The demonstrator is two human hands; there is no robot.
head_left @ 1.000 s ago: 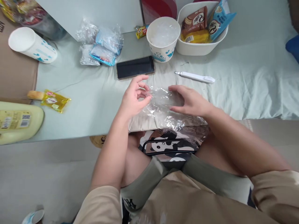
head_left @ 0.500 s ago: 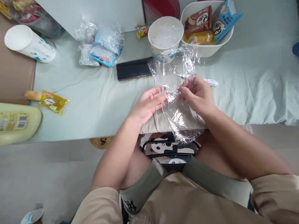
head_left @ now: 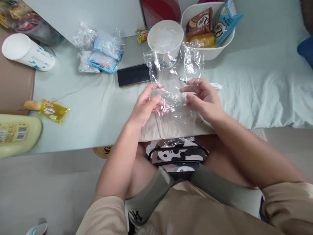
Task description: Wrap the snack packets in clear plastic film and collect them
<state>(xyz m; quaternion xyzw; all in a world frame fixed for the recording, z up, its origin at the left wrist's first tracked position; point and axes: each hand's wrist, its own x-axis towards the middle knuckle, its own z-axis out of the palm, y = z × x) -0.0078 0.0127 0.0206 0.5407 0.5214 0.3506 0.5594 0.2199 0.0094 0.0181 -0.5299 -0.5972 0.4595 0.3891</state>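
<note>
Two bare hands, one clear plastic bag (head_left: 174, 93) btwn them. Bag's up over the near edge of the pale green cloth (head_left: 97, 120), top part in front of the paper tub (head_left: 152, 44), bottom end hanging past the edge.

L hand (head_left: 146, 109): fingers curved at the bag's L side, thumb apart from index, lower fingertips seen thru the film. R hand (head_left: 206, 101): fingers loosely fanned, thumb bent under, at the bag's R side. Film is see-thru & shiny, so can't tell for sure if either hand is pinching it.

Phone (head_left: 132, 75) lies flat, its R end behind the film. White-handled tool (head_left: 216, 86) is just past the R hand, partly hidden by fingers. Tub has whitish stuff in it; right beside it, white bin (head_left: 220, 50) w/ brown packet (head_left: 200, 23), blue packet (head_left: 225, 26) & yellow packet (head_left: 204, 40). Wrapped packets (head_left: 101, 52) sit L of tub, beyond phone. Far L: paper cup (head_left: 31, 54), gold wrapper (head_left: 55, 111), pale yellow jug (head_left: 21, 133).
</note>
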